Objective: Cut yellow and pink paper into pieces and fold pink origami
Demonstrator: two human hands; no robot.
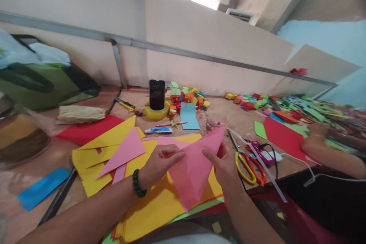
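My left hand (160, 162) and my right hand (222, 162) both pinch a folded pink paper sheet (191, 171), holding it just above a stack of yellow paper (154, 202). The left thumb and fingers close on its left edge, the right hand grips its right side. A green bead bracelet (137, 183) circles my left wrist. A second pink folded triangle (126, 152) lies on the yellow sheets to the left.
Yellow-handled scissors (244, 166) and red-handled scissors (257, 167) lie right of my hand. A phone (157, 94) stands in a tape roll (156, 112). A glue tube (158, 130), blue paper (189, 116), folded paper cubes (185, 97) and red paper (283, 135) lie about. Another person's arm (328, 148) rests at right.
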